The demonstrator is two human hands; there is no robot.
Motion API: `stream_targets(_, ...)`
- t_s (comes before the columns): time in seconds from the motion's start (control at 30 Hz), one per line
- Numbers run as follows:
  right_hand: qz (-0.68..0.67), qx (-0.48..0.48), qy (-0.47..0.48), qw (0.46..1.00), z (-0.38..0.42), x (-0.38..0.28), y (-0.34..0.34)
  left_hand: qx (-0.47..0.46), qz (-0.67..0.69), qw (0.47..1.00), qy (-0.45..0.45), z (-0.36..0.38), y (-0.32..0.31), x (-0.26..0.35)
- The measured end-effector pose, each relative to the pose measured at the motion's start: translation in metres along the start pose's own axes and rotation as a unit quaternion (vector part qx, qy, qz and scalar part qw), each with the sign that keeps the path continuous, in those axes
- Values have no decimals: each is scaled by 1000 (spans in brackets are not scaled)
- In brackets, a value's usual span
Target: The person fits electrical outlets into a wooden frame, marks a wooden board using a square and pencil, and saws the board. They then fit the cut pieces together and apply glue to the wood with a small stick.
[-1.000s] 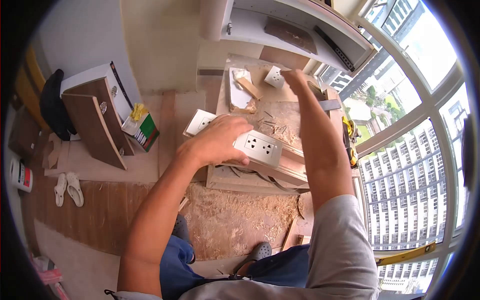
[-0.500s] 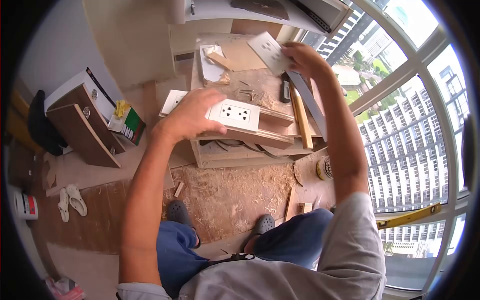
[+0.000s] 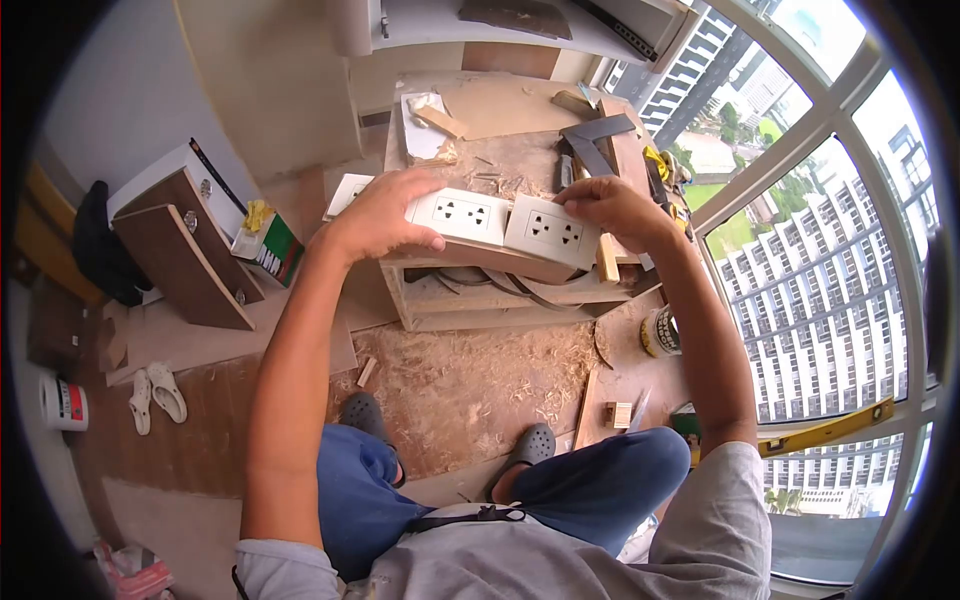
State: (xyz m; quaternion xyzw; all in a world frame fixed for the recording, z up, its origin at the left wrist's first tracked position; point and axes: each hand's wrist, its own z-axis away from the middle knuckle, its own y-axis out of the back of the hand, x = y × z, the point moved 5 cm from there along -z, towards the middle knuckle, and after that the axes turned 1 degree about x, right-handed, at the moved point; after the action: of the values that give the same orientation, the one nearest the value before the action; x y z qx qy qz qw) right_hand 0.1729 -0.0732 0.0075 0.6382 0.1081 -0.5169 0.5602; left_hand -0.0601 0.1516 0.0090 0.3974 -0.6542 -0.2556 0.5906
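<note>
A long, narrow wooden box [image 3: 525, 262] lies across the work surface, with white wall sockets along its top. My left hand [image 3: 385, 212] spans the box, thumb at the front and fingers behind, closed around the left end of the middle wall socket [image 3: 458, 215]. Another white socket [image 3: 347, 193] partly shows left of that hand. My right hand [image 3: 618, 212] pinches the upper right edge of a third wall socket [image 3: 548, 228]. This one sits slightly tilted over the box's right end, close against the middle socket.
Wood shavings, a dark metal square [image 3: 592, 148] and a white tray [image 3: 412, 150] with scraps lie on the workbench [image 3: 490, 105]. Shavings cover the floor [image 3: 450, 385] between my feet. A tub [image 3: 660, 332] stands right, near the windows; cabinet panels [image 3: 170, 255] lean left.
My right hand has brought its socket down and toward me, from above the back right of the bench to the box's right end. My left hand stays in nearly the same place.
</note>
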Motion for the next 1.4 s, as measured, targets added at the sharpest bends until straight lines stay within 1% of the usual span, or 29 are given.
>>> stream_targets(0.07,24,-17,6,1000,9,-12,-1,4,-8,1000,-7,-1,-2,-3)
stream_targets(0.1,57,0,16,998,12,-21,-1,13,-15,1000,-13,-1,-2,-4)
stream_targets(0.13,57,0,16,998,11,-19,-2,13,-14,1000,-14,-1,-3,-4)
stream_targets(0.2,-22,-28,6,999,7,-8,-6,41,-8,999,-28,2,-2,-2)
stream_targets(0.3,-45,-49,-3,998,1,15,6,41,0,999,-30,2,-2,-3)
stream_targets(0.33,-44,-52,-2,998,3,10,1,43,1,999,-27,3,-1,-3)
stream_targets(0.4,2,0,9,1000,11,1,-6,29,-12,999,-16,2,-1,-3)
stream_targets(0.43,-45,51,18,997,11,2,-11,29,-11,999,-17,2,-1,-3)
stream_targets(0.47,-45,53,18,997,15,-7,-20,22,-6,1000,-19,1,0,-1)
stream_targets(0.53,76,137,33,987,23,-26,-27,15,-3,1000,-22,1,1,1)
stream_targets(0.57,83,183,69,977,27,-26,-26,19,-6,1000,-19,2,1,2)
stream_targets(0.6,82,185,65,977,30,-25,-27,22,-8,1000,-17,2,1,3)
stream_targets(0.63,163,261,116,944,39,-33,-22,17,-7,1000,-23,1,0,2)
stream_targets(0.67,243,333,162,896,52,-40,-18,17,-10,1000,-20,1,0,-1)
stream_targets(0.7,126,308,80,939,56,-31,-8,16,-13,1000,-17,-1,-3,-3)
stream_targets(0.73,30,271,33,961,58,-22,-1,8,-11,1000,-24,-1,-4,1)
stream_targets(0.8,20,212,-88,973,77,-8,2,13,6,1000,3,1,0,5)
stream_targets(0.83,-3,202,-87,976,79,-3,-6,30,-2,1000,-1,1,-1,4)
stream_targets(0.87,-29,191,-87,977,82,1,-16,23,-4,1000,-5,0,-2,2)
stream_targets(0.9,-101,178,-122,971,89,9,-25,21,9,1000,-4,0,-2,2)
stream_targets(0.93,-120,192,-85,970,86,15,-32,22,22,1000,-2,-2,-2,3)
stream_targets(1.0,-230,212,-90,946,81,25,-38,12,29,1000,2,-3,-3,4)
stream_targets(1.03,-233,212,-89,945,78,30,-42,12,25,1000,1,-3,-4,3)
stream_targets(1.1,-323,214,-91,918,75,39,-47,11,18,1000,-2,-5,-3,4)
stream_targets(1.2,-359,185,-99,909,72,43,-47,4,0,1000,5,-4,-2,5)
stream_targets(1.23,-361,185,-96,909,75,41,-45,2,-3,1000,4,-6,-3,3)
stream_targets(1.3,-398,196,-94,891,79,35,-51,6,-12,1000,14,-3,-5,-3)
stream_targets(1.37,-413,184,-108,886,79,35,-54,99,-164,980,-62,7,9,11)
stream_targets(1.4,-412,184,-108,886,80,34,-55,109,-172,978,-44,9,17,5)
